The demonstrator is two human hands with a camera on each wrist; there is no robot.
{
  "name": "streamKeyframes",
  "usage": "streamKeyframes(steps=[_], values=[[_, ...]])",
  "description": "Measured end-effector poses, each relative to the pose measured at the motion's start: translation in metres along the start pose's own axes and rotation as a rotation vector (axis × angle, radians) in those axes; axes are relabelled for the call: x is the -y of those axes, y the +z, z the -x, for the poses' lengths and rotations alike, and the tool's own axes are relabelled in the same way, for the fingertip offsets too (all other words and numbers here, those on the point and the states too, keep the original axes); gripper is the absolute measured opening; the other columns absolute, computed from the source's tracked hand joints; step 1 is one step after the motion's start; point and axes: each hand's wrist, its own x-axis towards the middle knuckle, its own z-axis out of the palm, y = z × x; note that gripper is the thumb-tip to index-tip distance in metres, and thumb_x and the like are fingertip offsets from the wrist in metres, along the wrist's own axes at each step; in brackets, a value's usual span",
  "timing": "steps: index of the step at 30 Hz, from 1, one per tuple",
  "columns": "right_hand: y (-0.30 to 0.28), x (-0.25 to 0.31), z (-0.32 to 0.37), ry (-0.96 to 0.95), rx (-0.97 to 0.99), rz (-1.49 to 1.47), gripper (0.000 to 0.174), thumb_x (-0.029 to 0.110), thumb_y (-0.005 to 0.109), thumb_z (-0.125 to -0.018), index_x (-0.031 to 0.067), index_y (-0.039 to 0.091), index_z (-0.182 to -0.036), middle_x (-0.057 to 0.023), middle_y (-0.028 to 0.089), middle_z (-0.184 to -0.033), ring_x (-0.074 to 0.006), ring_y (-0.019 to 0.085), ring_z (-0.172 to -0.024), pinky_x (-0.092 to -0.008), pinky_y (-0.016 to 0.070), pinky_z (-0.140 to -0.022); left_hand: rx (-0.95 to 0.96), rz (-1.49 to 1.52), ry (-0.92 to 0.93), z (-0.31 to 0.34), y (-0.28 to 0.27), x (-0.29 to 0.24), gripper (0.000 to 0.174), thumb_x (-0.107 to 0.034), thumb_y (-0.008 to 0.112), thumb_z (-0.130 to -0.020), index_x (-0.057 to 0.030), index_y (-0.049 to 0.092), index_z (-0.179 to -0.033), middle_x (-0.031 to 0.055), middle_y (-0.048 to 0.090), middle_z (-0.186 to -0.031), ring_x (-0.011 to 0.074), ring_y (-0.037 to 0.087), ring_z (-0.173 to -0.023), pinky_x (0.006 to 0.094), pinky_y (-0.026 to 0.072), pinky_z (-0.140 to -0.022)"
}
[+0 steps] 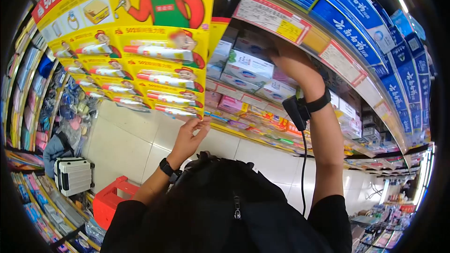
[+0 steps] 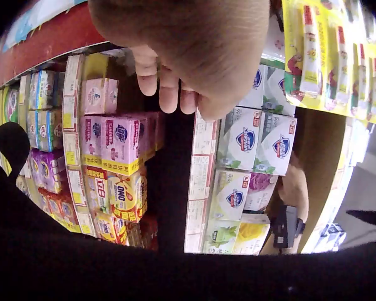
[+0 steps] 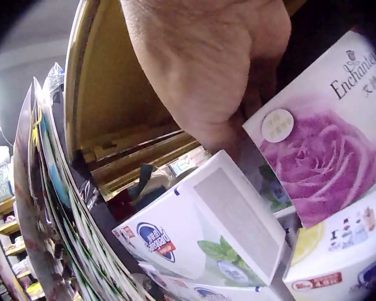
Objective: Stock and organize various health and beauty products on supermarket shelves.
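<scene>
My right hand (image 3: 207, 69) reaches deep into a shelf of soap boxes; its fingers dip behind a box with a purple rose (image 3: 319, 150), and I cannot tell whether they grip anything. Just below it lies a white soap box with green leaves (image 3: 200, 226), tilted, beside a box with a lemon picture (image 3: 338, 244). My left hand (image 1: 190, 133) is held low at the shelf front, near the bottom edge of a hanging yellow card of glue tubes (image 1: 140, 65). Its fingers (image 2: 168, 94) are loosely extended with nothing in them, in front of stacked white soap boxes (image 2: 241, 138).
Price strips (image 1: 337, 61) edge the shelf, with blue toothpaste boxes (image 1: 351, 0) above. Pink boxes (image 2: 116, 138) fill another shelf level. A cable (image 1: 304, 173) hangs from the right wrist. On the floor stand a red stool (image 1: 105, 206) and a white suitcase (image 1: 74, 176).
</scene>
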Motion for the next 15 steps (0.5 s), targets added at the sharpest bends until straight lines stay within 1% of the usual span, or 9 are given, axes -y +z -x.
streamKeyframes(steps=[2, 4, 6, 7, 8, 9, 13, 15], values=[[-0.001, 0.001, 0.001, -0.019, 0.010, 0.000, 0.050, 0.022, 0.062, -0.087, 0.0098, 0.050, -0.135, -0.0222, 0.053, -0.132, -0.0402, 0.051, -0.121, -0.0450, 0.0422, -0.100, 0.006, -0.029, -0.018, -0.001, 0.001, 0.000, 0.026, -0.006, 0.059, -0.094, 0.0014, 0.059, -0.119, 0.0089, 0.064, -0.114, 0.0154, 0.061, -0.106, 0.0290, 0.0473, -0.092], [-0.005, 0.008, 0.000, 0.026, 0.033, 0.018, 0.048, 0.022, 0.062, -0.088, 0.0091, 0.051, -0.133, -0.0216, 0.054, -0.131, -0.0400, 0.051, -0.120, -0.0451, 0.0424, -0.099, 0.013, -0.022, -0.017, -0.002, 0.001, -0.001, 0.026, -0.006, 0.059, -0.094, 0.0014, 0.059, -0.119, 0.0091, 0.064, -0.114, 0.0156, 0.061, -0.106, 0.0289, 0.0473, -0.092], [-0.003, 0.007, -0.001, 0.051, 0.004, 0.065, 0.046, 0.023, 0.062, -0.089, 0.0081, 0.052, -0.132, -0.0212, 0.055, -0.129, -0.0400, 0.051, -0.119, -0.0453, 0.0428, -0.098, 0.012, -0.014, -0.018, -0.003, 0.003, -0.001, 0.027, -0.007, 0.059, -0.094, 0.0014, 0.059, -0.119, 0.0093, 0.064, -0.115, 0.0158, 0.061, -0.107, 0.0288, 0.0474, -0.091], [0.000, 0.005, 0.000, 0.055, 0.005, 0.066, 0.046, 0.023, 0.062, -0.089, 0.0081, 0.052, -0.132, -0.0212, 0.055, -0.129, -0.0400, 0.051, -0.119, -0.0453, 0.0428, -0.098, -0.005, -0.007, -0.019, -0.003, 0.004, -0.001, 0.026, -0.007, 0.061, -0.093, 0.0011, 0.060, -0.117, 0.0093, 0.065, -0.113, 0.0150, 0.061, -0.102, 0.0286, 0.0483, -0.089], [0.005, 0.001, -0.001, 0.011, -0.055, 0.076, 0.045, 0.023, 0.062, -0.089, 0.0074, 0.053, -0.130, -0.0212, 0.055, -0.128, -0.0400, 0.052, -0.118, -0.0454, 0.0429, -0.098, -0.023, -0.001, -0.019, -0.002, 0.004, -0.001, 0.025, -0.008, 0.063, -0.092, 0.0007, 0.062, -0.115, 0.0093, 0.066, -0.112, 0.0142, 0.062, -0.097, 0.0284, 0.0492, -0.086], [0.008, -0.001, -0.001, -0.034, -0.115, 0.085, 0.043, 0.024, 0.062, -0.089, 0.0067, 0.054, -0.129, -0.0213, 0.056, -0.127, -0.0399, 0.052, -0.117, -0.0455, 0.0430, -0.098, -0.021, -0.001, -0.021, -0.002, 0.004, -0.001, 0.025, -0.008, 0.063, -0.092, 0.0007, 0.062, -0.115, 0.0093, 0.066, -0.112, 0.0142, 0.062, -0.097, 0.0284, 0.0492, -0.086], [0.005, 0.002, -0.001, -0.060, -0.135, 0.058, 0.044, 0.025, 0.064, -0.089, 0.0058, 0.055, -0.127, -0.0209, 0.060, -0.122, -0.0391, 0.056, -0.113, -0.0438, 0.0452, -0.095, -0.036, -0.002, -0.040, 0.001, 0.003, 0.002, 0.025, -0.010, 0.063, -0.092, 0.0001, 0.062, -0.116, 0.0080, 0.066, -0.106, 0.0125, 0.061, -0.094, 0.0271, 0.0489, -0.085], [-0.006, 0.014, 0.005, -0.058, -0.186, -0.025, 0.043, 0.029, 0.066, -0.088, 0.0042, 0.059, -0.122, -0.0196, 0.064, -0.116, -0.0381, 0.059, -0.108, -0.0418, 0.0478, -0.091, -0.039, 0.007, -0.059, 0.002, 0.001, 0.004, 0.026, -0.010, 0.063, -0.092, 0.0000, 0.062, -0.116, 0.0076, 0.066, -0.104, 0.0118, 0.060, -0.093, 0.0265, 0.0488, -0.084]])
